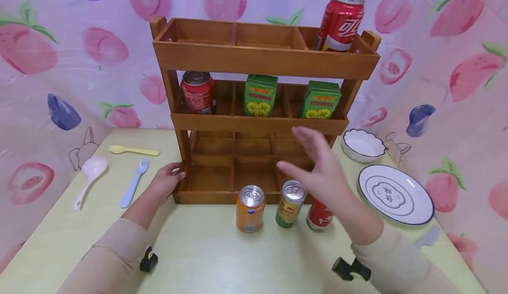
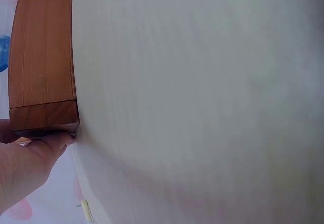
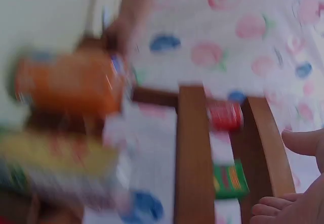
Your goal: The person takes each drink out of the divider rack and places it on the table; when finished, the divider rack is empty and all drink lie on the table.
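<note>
A three-tier wooden rack stands on the table. My left hand grips its lower left corner, thumb at the front and fingers reaching behind, as the left wrist view shows at the rack's end. Raised before the rack's right half, my right hand holds nothing; its thumb and fingers are spread apart. Below it stand a gold-and-green Red Bull can and a red can, partly hidden by the hand. An orange Fanta can is left of them, blurred in the right wrist view.
On the rack are a red cola can on top, another red can and two green drink cartons in the middle tier. Left lie a ladle, yellow spoon and blue fork; right, a bowl and plate.
</note>
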Available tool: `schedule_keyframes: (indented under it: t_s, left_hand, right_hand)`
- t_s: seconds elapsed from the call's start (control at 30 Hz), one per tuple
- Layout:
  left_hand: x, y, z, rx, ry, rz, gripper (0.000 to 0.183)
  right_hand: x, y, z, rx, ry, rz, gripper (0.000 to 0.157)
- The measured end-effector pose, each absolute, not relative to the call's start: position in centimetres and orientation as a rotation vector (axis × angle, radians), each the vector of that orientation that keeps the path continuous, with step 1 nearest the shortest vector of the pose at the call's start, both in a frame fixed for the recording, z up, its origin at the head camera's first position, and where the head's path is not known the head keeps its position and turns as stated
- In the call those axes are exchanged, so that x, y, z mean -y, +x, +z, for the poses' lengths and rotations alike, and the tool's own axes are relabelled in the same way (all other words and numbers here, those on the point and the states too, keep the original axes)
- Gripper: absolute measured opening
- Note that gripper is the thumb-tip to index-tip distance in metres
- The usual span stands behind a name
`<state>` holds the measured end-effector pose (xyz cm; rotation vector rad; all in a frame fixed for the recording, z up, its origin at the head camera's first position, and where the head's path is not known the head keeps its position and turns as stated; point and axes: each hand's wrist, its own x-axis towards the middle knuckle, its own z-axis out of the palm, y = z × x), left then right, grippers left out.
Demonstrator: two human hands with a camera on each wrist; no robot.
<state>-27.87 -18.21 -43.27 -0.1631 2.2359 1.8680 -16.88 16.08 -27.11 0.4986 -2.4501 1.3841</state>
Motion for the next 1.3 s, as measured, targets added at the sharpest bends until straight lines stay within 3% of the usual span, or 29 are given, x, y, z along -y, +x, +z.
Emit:
schedule_keyframes:
  t_s: [0.17,0.33,0.63,0.97,1.3]
  left_hand:
    - [18.6,-27.9,-43.4,-2.237,-0.172,1.873,0.049]
    - [18.6,-27.8,-43.5,-2.240,-0.139,1.895,0.048]
    - [18.5,-27.7,-43.5,-2.221,-0.145,1.906,0.048]
    - [18.3,-27.9,-43.1,-2.220,-0.157,1.899,0.048]
    - [18.1,-27.8,-43.2,-2.209,-0.172,1.899,0.049]
  right_hand:
    - [-20.0,-20.7,-23.3,2.404,0.256,1.166,0.075]
    - [-22.2,-24.7,-22.7,2.451,0.210,1.139,0.083]
    - [-24.3,-28.9,-23.3,2.558,0.242,1.354,0.066]
    - [-24.6,-28.7,-24.1,2.436,0.240,1.365,0.056]
    - [-20.3,-22.8,-24.0,2.002,0.668,1.026,0.044]
